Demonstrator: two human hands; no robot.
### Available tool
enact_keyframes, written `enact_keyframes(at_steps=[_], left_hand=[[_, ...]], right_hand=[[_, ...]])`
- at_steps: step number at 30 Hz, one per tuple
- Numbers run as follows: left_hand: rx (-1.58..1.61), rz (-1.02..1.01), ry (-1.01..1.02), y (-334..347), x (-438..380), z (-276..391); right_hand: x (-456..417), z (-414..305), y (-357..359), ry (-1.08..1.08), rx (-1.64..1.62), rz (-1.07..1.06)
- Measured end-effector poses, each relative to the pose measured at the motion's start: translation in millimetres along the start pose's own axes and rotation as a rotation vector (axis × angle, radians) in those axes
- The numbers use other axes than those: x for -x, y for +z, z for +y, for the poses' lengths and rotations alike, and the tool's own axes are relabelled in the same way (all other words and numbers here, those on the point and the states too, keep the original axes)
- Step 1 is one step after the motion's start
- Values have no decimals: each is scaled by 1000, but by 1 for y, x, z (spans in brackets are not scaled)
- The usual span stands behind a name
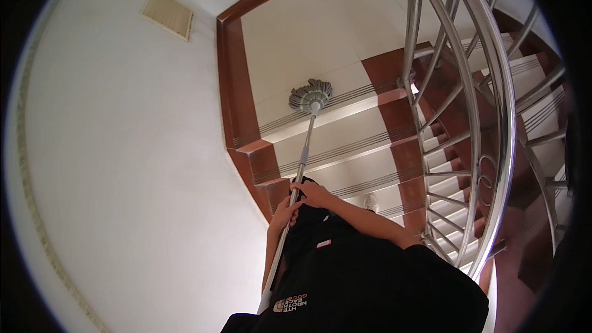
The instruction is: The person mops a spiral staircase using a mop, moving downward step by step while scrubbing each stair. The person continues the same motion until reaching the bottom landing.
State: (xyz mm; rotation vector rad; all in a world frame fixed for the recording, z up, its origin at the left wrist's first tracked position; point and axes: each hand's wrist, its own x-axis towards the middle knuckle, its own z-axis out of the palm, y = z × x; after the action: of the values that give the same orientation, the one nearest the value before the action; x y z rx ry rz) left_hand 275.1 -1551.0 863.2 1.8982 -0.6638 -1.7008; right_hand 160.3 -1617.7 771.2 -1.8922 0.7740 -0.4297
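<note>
A mop with a long metal handle (308, 138) slants up from beside my body. Its grey strand head (311, 95) rests spread out at the front edge of the pale landing (319, 32), over the dark grooved lines. My left hand (284, 212) is wrapped around the handle lower in the view, close to my waist. Just above it, my right hand (312, 193) grips the same handle, the forearm crossing in front of my black shirt. A grey collar (304, 155) sits on the handle between my hands and the mop head.
Pale stair treads (342, 148) with red-brown borders lie between me and the landing. A curved stainless steel handrail (506, 138) with balusters runs along the right, with another flight below it. A white wall (138, 157) with a square cover plate (168, 14) rises at left.
</note>
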Motion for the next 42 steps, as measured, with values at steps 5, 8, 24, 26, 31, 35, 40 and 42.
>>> enact_keyframes(at_steps=[5,8,24,26,31,35,40,42], left_hand=[[24,-109,-7,-37,-20,7],[25,-154,-84,-59,-28,33],[307,-110,-28,-216,-60,78],[390,-35,15,-234,-48,65],[620,171,27,-269,-37,32],[859,172,77,-285,-46,-9],[782,18,1,-246,-66,21],[701,-47,-34,-218,-78,44]], right_hand=[[-33,-1,7,-17,-94,25],[-59,-6,17,-5,-142,85],[-216,-112,33,417,-421,-105],[-226,-126,62,317,-467,-162],[-257,-149,115,-181,40,-436],[-260,-153,123,-152,222,-598],[-233,-138,54,-4,178,-534],[-216,-135,5,139,166,-564]])
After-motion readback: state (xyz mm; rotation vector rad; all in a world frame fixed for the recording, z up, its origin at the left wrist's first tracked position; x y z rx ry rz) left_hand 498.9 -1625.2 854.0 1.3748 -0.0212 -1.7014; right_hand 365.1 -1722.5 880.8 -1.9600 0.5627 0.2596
